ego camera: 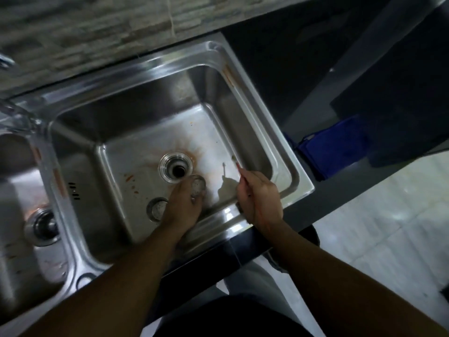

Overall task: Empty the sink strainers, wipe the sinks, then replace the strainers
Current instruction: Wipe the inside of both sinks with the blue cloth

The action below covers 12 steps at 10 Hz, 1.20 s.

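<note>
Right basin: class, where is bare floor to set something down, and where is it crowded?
Free: floor between the open drain and far wall, and the strip left of the drain. Crowded: the near-right, where the left hand holds the strainer and the right hand a thin tool.

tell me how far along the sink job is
Early on. Done: the right basin's strainer is out and its drain stands open. In hand: the left hand holds that strainer beside the drain, and the right hand grips a thin tool, perhaps a brush. Left: orange stains ring the drain unwiped, the left basin's drain looks still fitted, and no strainer is replaced.
</note>
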Available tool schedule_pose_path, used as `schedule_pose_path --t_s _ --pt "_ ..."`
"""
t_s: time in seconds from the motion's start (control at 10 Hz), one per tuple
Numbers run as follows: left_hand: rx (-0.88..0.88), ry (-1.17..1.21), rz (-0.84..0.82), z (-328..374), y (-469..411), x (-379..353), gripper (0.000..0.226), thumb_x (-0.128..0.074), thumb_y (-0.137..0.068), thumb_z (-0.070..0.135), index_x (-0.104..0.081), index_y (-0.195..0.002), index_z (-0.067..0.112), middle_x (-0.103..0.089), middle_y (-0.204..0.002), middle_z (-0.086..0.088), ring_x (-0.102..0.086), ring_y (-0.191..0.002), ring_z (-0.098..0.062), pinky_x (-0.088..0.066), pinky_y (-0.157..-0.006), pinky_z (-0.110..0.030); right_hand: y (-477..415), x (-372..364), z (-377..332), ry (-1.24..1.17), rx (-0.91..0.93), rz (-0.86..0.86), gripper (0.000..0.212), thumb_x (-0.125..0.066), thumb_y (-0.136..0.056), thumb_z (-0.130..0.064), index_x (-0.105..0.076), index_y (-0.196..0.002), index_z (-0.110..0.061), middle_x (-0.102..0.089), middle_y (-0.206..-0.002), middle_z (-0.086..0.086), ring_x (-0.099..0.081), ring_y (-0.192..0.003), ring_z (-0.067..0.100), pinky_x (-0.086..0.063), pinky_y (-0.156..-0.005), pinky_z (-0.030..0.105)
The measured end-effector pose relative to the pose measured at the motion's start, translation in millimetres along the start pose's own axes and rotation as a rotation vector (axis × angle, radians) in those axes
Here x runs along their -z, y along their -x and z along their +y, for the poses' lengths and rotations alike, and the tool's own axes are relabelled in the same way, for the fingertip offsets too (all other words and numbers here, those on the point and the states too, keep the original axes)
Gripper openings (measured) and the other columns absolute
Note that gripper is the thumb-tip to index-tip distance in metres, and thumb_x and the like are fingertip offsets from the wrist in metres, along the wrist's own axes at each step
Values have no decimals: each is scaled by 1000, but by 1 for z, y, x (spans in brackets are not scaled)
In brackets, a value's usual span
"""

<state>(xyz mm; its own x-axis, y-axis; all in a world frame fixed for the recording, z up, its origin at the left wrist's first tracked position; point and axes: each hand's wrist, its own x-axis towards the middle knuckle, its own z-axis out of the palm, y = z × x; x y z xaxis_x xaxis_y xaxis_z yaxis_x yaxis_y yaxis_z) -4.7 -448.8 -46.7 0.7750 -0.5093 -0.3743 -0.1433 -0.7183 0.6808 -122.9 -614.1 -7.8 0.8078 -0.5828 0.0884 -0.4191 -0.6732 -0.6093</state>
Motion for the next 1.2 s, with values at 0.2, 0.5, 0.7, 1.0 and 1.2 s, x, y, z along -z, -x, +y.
schedule_pose_path --t_s 0.2,0.5,0.7,1.0,1.2 --pt "-32 -152 -16 41 42 -20 35 -48 -101 36 -58 -131 20 -63 -134 -10 -60 -120 -32 -46 -99 -37 -43 45 -5 -124 101 -17 32 -54 -102 -22 -62 -131 -13 -65 -119 -9 -60 -109 -3 -46 -94 10" --pt "-194 -260 -41 86 43 -65 67 -18 -99 63 -37 -151 24 -34 -162 1 -23 -152 -16 -14 -126 -35 -171 81 63 169 433 -68 40 -42 -103 -32 -46 -143 -34 -43 -152 -9 -38 -142 7 -33 -118 40" --pt "-177 -378 -32 83 36 -73 72 -11 -97 56 -30 -156 20 -28 -165 -2 -16 -155 -16 -5 -126 -34 -221 81 105 312 356 -253 64 -52 -92 3 -34 -150 -17 -24 -162 3 -58 -123 33 -51 -102 46" --pt "-163 -415 24 82 36 -76 62 -24 -100 52 -37 -152 20 -41 -158 -5 -32 -150 -21 -21 -123 -39 -280 66 102 511 349 -450 76 -51 -84 13 -23 -153 -1 -6 -165 9 -19 -150 31 -23 -122 37" --pt "-153 -399 37 85 36 -77 63 -24 -99 52 -38 -151 21 -41 -158 -4 -32 -150 -20 -24 -124 -41 -291 67 99 472 354 -469 68 -46 -94 1 -19 -156 -6 -3 -166 5 -13 -152 25 -13 -124 36"
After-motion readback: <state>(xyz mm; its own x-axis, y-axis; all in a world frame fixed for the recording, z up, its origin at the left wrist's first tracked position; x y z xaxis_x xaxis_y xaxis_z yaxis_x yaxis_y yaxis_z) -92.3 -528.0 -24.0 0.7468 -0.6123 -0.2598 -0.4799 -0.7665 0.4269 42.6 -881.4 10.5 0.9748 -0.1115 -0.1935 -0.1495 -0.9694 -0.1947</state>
